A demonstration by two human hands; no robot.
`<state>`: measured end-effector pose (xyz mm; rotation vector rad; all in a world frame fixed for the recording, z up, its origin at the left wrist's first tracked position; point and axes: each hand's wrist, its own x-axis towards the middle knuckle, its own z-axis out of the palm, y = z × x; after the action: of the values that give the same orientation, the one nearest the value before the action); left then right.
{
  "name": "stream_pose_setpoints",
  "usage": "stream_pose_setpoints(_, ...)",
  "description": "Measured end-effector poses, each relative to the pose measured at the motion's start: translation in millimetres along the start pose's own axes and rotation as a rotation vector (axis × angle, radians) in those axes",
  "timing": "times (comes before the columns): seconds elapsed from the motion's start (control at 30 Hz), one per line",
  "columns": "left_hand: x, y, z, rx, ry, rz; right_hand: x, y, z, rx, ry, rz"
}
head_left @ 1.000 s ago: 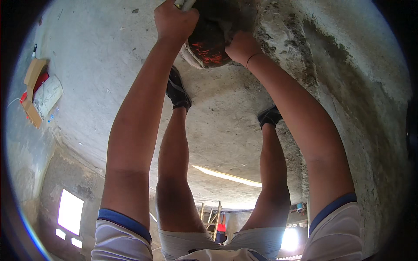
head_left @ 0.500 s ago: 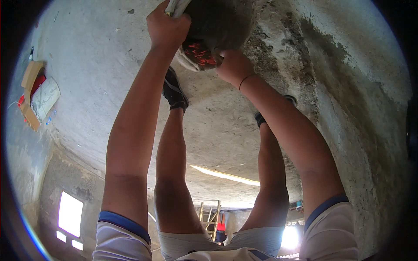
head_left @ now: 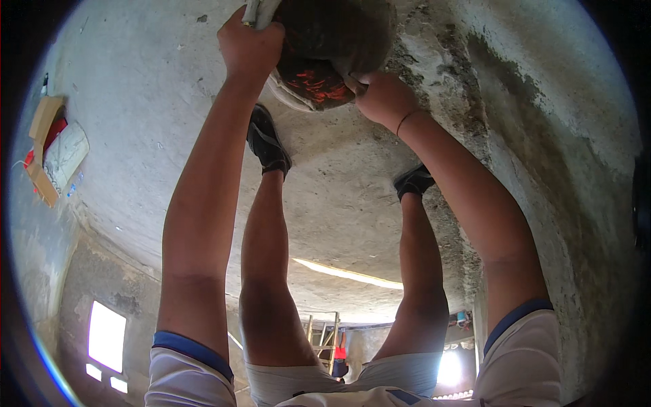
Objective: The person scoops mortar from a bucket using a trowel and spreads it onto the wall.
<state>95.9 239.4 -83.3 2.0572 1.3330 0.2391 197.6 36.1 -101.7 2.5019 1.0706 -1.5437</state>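
- At the top of the view, ahead of the black shoes [head_left: 267, 141], a dark sack [head_left: 331, 51] with red markings is between both hands.
- Left hand [head_left: 249, 47] clasps a pale strip [head_left: 263, 11] beside it.
- Right hand [head_left: 386, 100] grips its dark edge.
- Far left: opened cardboard [head_left: 45, 117].

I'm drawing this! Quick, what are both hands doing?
Left hand: closed, holding something pale.
Right hand: closed, holding something greyish; can't tell what.

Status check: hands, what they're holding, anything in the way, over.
Left hand closed on pale strip. Right hand gripping edge of dark bag. Bag's top out of frame. Left shoe nearby.
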Motion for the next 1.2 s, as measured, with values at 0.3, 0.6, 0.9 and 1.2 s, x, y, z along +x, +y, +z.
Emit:
stream_pose_setpoints(0.3, -14.6, 26.6, 19.8, 0.088, 0.024, 0.140, 1.7, -6.5, -9.4, -0.129, 0.061, -0.053)
stream_pose_setpoints(0.6, -1.8, 71.2, 22.8, 0.095, -0.124, -0.105, -6.8, -0.2, 20.6, -0.075, 0.218, -0.063)
stream_pose_setpoints(0.9, -4.9, 38.2, 24.7, 0.150, -0.107, 0.154, 18.4, 8.4, -20.8, -0.183, 0.103, -0.075)
stream_pose_setpoints(1.2, 14.0, 50.3, 31.2, 0.211, -0.161, 0.181, 31.6, 28.6, -21.2, -0.363, 0.284, -0.163)
